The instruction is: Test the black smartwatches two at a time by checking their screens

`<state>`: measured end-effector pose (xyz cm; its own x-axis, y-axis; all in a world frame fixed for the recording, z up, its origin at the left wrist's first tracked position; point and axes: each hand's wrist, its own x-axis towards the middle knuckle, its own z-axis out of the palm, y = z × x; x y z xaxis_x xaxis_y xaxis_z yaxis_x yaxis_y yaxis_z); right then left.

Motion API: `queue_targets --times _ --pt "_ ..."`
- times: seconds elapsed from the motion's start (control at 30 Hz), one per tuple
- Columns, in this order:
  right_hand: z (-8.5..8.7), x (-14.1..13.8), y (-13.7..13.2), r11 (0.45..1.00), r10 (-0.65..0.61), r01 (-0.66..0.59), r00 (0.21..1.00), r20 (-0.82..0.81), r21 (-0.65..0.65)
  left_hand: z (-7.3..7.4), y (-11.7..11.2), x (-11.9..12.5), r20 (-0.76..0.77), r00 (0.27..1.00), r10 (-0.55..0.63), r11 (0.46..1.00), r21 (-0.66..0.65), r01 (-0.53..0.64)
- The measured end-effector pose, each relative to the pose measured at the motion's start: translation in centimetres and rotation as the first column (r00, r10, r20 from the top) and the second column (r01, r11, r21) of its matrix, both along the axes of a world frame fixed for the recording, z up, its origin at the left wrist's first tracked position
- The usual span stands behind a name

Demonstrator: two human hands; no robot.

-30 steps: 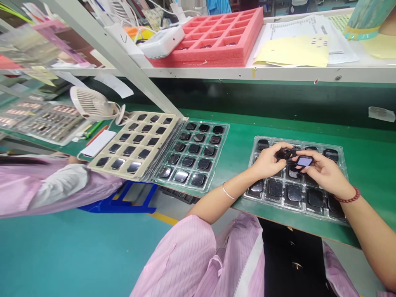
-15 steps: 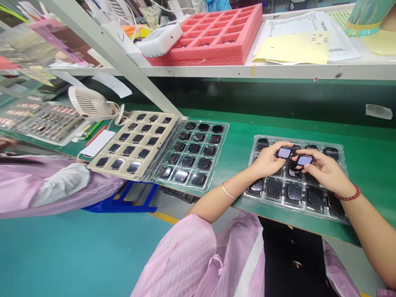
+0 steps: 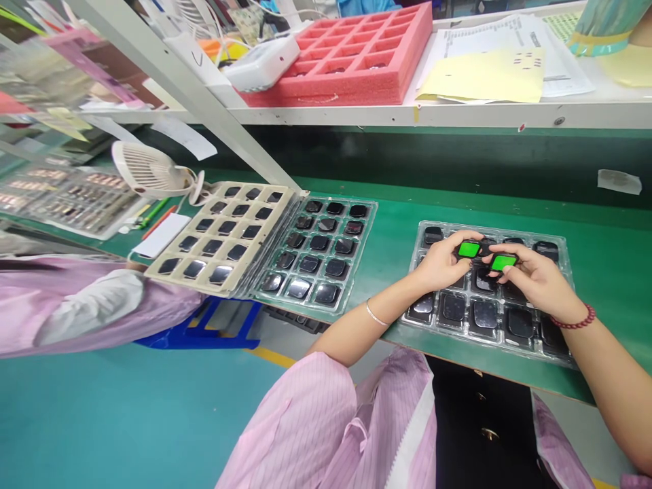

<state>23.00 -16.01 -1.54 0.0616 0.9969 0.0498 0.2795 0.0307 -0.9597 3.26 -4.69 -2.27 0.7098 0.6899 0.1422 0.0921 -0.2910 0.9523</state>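
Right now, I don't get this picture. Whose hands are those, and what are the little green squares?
A camera worn on a person's head took this picture, looking down, so you see what they see. There is no machine, just their own bare hands. The left hand holds a square screen, and the right hand holds another square screen. Both screens show bright green. Under the hands lies a clear plastic tray of dark square pieces, on a green workbench. The pink sleeve on the left belongs to another worker.
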Motion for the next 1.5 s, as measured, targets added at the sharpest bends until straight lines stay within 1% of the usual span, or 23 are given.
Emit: queue_targets --times 0.17,0.2,0.33,0.47,0.67,0.83,0.87,1.0,1.03,1.17,1.23,1.37,1.5 --pt "-0.01 -0.03 -0.02 1.0 0.005 -0.005 1.0 0.002 -0.004 -0.14 0.09 0.08 0.088 0.996 -0.021 1.0 -0.014 0.022" --pt "0.01 -0.03 -0.04 1.0 0.005 -0.005 1.0 0.007 -0.004 -0.15 0.1 0.1 0.085 0.996 -0.02 1.0 -0.016 0.021" --pt "0.09 0.01 -0.09 1.0 0.02 -0.02 1.0 0.001 -0.016 -0.1 0.07 0.09 -0.015 1.0 0.001 1.0 -0.011 -0.001" --pt "0.1 0.03 -0.08 0.999 0.019 -0.018 1.0 0.012 -0.026 -0.09 0.01 0.09 0.027 1.0 -0.017 0.999 -0.037 0.018" --pt "0.03 0.02 -0.05 0.999 0.027 -0.028 0.999 -0.02 -0.02 0.26 -0.12 0.03 -0.012 1.0 -0.011 1.0 -0.012 0.011" --pt "-0.09 0.21 -0.06 1.0 0.016 -0.016 0.999 0.03 -0.011 -0.22 0.08 0.18 0.096 0.995 -0.026 0.999 -0.025 0.028" --pt "-0.11 0.21 -0.06 1.0 0.017 -0.017 1.0 0.026 -0.011 -0.23 0.08 0.17 0.098 0.995 -0.025 0.999 -0.025 0.028" --pt "-0.06 0.07 -0.03 0.999 0.032 -0.032 0.999 -0.001 0.003 0.22 -0.1 -0.04 -0.006 1.0 -0.022 1.0 -0.002 0.022" --pt "-0.05 0.03 -0.02 0.999 0.036 -0.036 0.999 0.0 0.008 0.31 -0.12 -0.06 -0.011 1.0 -0.025 1.0 0.005 0.025" --pt "0.0 -0.03 -0.01 0.999 0.052 -0.052 0.999 0.014 0.008 0.21 -0.04 0.05 0.089 0.996 -0.023 1.0 0.003 0.023" --pt "0.02 -0.01 0.0 0.998 0.056 -0.056 0.998 0.018 0.008 0.13 -0.03 0.09 0.08 0.997 -0.019 1.0 -0.009 0.02" --pt "-0.03 0.09 0.04 0.999 0.049 -0.049 0.999 0.017 0.01 0.23 -0.17 -0.01 -0.008 1.0 -0.024 1.0 -0.015 0.024" --pt "-0.12 0.19 0.02 0.999 0.035 -0.035 0.999 0.026 0.0 -0.07 -0.13 0.02 0.062 0.997 -0.039 0.999 -0.028 0.04"
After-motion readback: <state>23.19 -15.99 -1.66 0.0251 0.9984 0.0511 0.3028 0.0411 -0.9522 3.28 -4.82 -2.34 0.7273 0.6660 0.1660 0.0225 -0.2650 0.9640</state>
